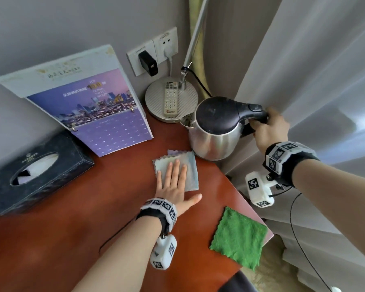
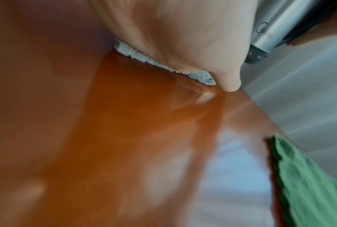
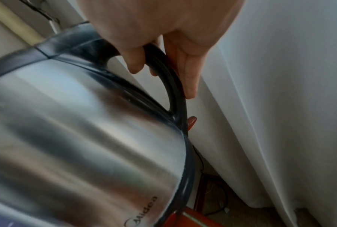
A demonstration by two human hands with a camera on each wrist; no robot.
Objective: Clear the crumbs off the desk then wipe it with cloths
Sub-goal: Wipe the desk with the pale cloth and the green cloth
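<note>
Flat and spread, my left hand (image 1: 173,184) presses down on the pale cloth (image 1: 188,171), fingers straight across it and thumb stretched out onto the bare desk (image 1: 93,218) beside the cloth's near edge. From the left wrist view the cloth's fuzzy edge (image 2: 163,66) pokes out from under my palm. Curled tight, my right hand (image 1: 270,129) wraps the black handle of the steel kettle (image 1: 215,131); the right wrist view shows my fingers (image 3: 190,76) hooked round that handle (image 3: 173,86). I cannot tell whether the kettle's base touches the desk. It stands just beyond the pale cloth, off to the right of my pressing fingers. Nearer to me than the left hand, at the desk's right edge, lies a green cloth (image 1: 238,237), spread flat and apart from both hands. Past the kettle sits a round lamp base (image 1: 190,95) with a remote (image 1: 170,100) lying on it. Left of my left hand a calendar (image 1: 89,106) leans on the wall, and a dark tissue box (image 1: 36,171) sits further left.
</note>
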